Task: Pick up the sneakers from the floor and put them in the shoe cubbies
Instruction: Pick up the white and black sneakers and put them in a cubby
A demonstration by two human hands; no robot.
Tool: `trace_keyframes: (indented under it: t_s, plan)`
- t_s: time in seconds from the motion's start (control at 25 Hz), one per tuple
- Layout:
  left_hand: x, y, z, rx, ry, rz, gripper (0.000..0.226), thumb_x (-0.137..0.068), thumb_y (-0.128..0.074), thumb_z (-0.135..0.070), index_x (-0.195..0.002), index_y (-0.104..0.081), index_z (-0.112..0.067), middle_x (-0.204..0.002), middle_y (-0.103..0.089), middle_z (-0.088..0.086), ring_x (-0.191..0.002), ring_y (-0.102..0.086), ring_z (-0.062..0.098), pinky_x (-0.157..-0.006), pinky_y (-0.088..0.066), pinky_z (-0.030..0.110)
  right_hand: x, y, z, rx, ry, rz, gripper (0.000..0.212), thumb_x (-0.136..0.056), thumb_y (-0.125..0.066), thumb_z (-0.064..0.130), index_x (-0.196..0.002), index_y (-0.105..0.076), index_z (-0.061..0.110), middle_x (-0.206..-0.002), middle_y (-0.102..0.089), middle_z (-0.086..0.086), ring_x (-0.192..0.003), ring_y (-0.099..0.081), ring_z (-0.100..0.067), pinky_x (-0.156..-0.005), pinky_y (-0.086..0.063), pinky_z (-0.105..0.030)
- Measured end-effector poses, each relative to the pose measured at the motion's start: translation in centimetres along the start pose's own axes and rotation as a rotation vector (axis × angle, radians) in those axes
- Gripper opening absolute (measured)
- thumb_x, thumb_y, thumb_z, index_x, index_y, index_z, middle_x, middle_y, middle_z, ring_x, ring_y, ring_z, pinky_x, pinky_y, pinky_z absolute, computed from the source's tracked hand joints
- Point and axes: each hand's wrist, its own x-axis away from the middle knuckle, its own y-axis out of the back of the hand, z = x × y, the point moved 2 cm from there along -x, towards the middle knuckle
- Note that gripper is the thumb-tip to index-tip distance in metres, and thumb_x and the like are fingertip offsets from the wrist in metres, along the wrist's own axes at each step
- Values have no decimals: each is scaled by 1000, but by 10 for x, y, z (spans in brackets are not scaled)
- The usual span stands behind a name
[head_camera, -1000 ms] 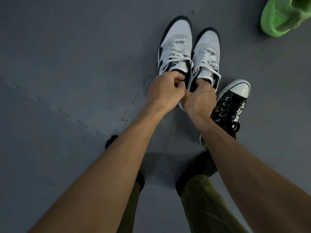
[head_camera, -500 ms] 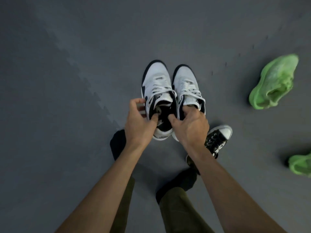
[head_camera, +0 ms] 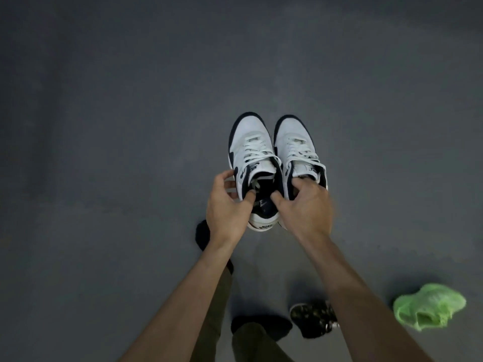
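Two white sneakers with black trim are held up off the grey floor, toes pointing away from me. My left hand (head_camera: 228,209) pinches the collar of the left white sneaker (head_camera: 252,155), thumb inside the opening. My right hand (head_camera: 304,207) grips the heel collar of the right white sneaker (head_camera: 296,146), fingers tucked inside. The two shoes sit side by side, touching. No shoe cubbies are in view.
A black canvas sneaker (head_camera: 312,320) lies on the floor near my right forearm. A bright green sneaker (head_camera: 428,305) lies at the lower right. My feet in black socks (head_camera: 261,326) and olive trousers stand below on the grey floor (head_camera: 104,152).
Both hands have lifted the white pair off the floor. My view has swung up, so the black and green sneakers have slid down toward the bottom of the frame.
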Motion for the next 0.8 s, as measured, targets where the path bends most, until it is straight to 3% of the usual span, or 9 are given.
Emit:
trace_keyframes:
  t_s: [0.12, 0.32, 0.56, 0.64, 0.8]
  plan:
    - [-43, 61, -17, 90, 26, -76, 57, -76, -80, -28, -127, -55, -31, -99, -64, -23, -91, -65, -4, -90, -58, 35, -33, -20, 77, 33, 102, 76, 35, -67, -68, 43, -60, -51, 14, -58, -56, 2, -59, -57, -26, -56, -48, -35]
    - [-100, 133, -29, 216, 100, -205, 59, -68, -77, -30, -123, -55, -33, -102, -67, -15, -91, -70, 9, -87, -60, 42, -71, -50, 186, 99, 278, 138, 44, -68, -72, 39, -54, -38, 16, -48, -40, 4, -53, -46, -26, -54, -35, -31]
    - [-149, 204, -49, 303, 232, -334, 56, -74, -80, -25, -124, -56, -30, -98, -66, -16, -85, -70, 8, -84, -61, 43, -108, -84, 295, 205, 431, 300, 40, -67, -71, 40, -59, -42, 15, -50, -45, 6, -54, -48, -22, -57, -35, -29]
    - [-167, 230, -58, 329, 290, -389, 54, -76, -81, -24, -123, -56, -29, -96, -65, -18, -83, -70, 5, -85, -60, 43, -122, -99, 335, 230, 479, 364, 31, -69, -72, 41, -63, -51, 19, -56, -53, 3, -58, -51, -22, -59, -34, -27]
    - [-209, 275, -53, 456, 349, -466, 55, -76, -81, -24, -125, -56, -25, -102, -70, -9, -89, -72, 9, -85, -61, 43, -141, -139, 407, 311, 623, 440, 32, -71, -70, 39, -61, -54, 13, -52, -53, 4, -54, -53, -21, -55, -36, -28]
